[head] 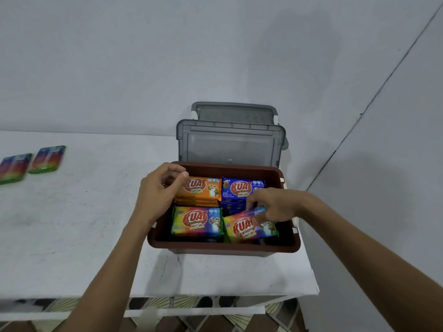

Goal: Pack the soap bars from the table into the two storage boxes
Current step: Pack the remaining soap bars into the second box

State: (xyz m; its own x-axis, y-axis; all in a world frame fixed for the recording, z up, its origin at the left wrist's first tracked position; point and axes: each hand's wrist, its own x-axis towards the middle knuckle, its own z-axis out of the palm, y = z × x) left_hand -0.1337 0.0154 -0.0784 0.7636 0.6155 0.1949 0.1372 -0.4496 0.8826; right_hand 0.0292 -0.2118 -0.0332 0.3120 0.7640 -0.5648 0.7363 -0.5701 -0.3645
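The left edge cuts off the leftmost soap bar [13, 167]. The right hand's fingers [266, 200] cover part of the tilted soap bar [242, 227]. The grey lid [230, 142] hides most of the rear box [236, 111]. Small wrapper print is blurred.

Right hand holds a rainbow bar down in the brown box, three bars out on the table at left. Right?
One slip: two bars lie on the table at left, not three, as the head view shows. The rest holds: the right hand holds a rainbow bar down in the brown box.
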